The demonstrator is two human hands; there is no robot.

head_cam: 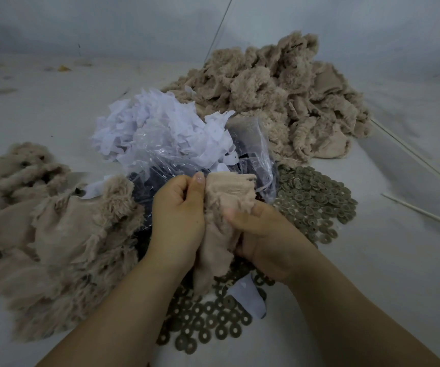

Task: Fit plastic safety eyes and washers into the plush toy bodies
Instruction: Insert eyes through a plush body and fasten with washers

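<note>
A beige plush body (224,207), turned inside out, hangs between both hands at the centre. My left hand (178,221) grips its left edge, thumb pressed near the top. My right hand (264,239) curls round its right side from below. Grey-green ring washers lie in a heap (316,200) to the right, and more washers (208,321) are spread under my wrists. A clear plastic bag (250,152) behind the hands holds dark eyes. No eye or washer shows in my fingers.
A big pile of beige plush bodies (287,102) lies at the back right; another pile (52,234) is at the left. White paper scraps (158,128) fill a bag at the centre back. Thin white sticks (422,215) lie at the right on the pale surface.
</note>
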